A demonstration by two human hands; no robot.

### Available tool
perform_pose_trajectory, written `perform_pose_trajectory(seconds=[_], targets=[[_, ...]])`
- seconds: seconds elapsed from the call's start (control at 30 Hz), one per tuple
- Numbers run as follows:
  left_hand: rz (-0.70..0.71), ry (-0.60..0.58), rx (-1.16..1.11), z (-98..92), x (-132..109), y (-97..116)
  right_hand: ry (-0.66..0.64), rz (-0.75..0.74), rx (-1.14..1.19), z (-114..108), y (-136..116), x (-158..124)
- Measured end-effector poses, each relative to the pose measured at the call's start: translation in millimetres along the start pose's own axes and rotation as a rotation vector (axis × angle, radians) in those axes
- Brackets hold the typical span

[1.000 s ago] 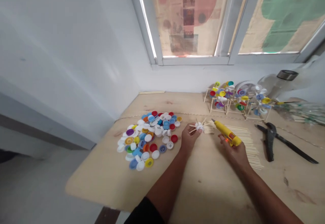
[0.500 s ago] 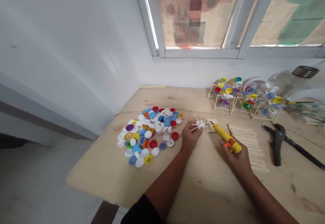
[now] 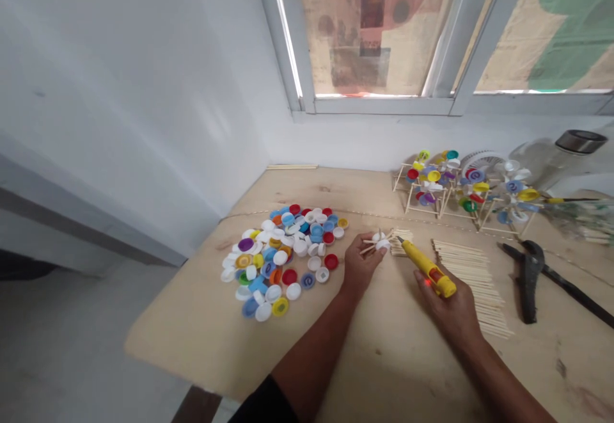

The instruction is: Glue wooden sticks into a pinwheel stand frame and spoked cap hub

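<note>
Pinched in the fingers of my left hand (image 3: 361,265) is a white bottle cap (image 3: 382,242) with several short wooden sticks poking out around it. My right hand (image 3: 453,304) is closed round a yellow glue gun (image 3: 428,267), a red light glowing on its side. The dark nozzle points left, at or very near a stick on the cap; contact cannot be made out. Just behind the nozzle lies a small bundle of short sticks (image 3: 401,248). A row of longer wooden sticks (image 3: 472,276) extends beside and partly behind my right hand.
Loose coloured bottle caps (image 3: 289,276) spread over the left of the wooden table (image 3: 192,327). At the back right stand stick-and-cap models (image 3: 428,186), a white fan (image 3: 482,160) and a bottle (image 3: 566,154). Black cutters (image 3: 531,276) lie at the right. A string crosses the table.
The view has shifted slightly, so the whole scene sits a little lower. My hands keep nearly the same pose, with the glue gun's nozzle still by the cap's sticks.
</note>
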State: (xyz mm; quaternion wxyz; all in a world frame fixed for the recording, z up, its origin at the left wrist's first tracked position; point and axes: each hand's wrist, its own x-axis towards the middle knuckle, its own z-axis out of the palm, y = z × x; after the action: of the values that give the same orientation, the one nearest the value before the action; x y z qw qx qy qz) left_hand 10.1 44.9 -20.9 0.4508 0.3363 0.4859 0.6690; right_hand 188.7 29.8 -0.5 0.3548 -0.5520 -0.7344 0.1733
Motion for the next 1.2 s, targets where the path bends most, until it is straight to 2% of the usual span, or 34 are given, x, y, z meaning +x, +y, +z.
perform_pose_trajectory(seconds=[0.33, 1.2], targets=[[0.012, -0.016, 0.004, -1.2, 0.6, -1.3, -0.053, 0.060, 0.003, -0.6, 1.3, -1.4], [0.000, -0.041, 0.035, -3.8, 1.3, -6.5, -0.050, 0.112, -0.049, 1.4, 4.5, -0.1]])
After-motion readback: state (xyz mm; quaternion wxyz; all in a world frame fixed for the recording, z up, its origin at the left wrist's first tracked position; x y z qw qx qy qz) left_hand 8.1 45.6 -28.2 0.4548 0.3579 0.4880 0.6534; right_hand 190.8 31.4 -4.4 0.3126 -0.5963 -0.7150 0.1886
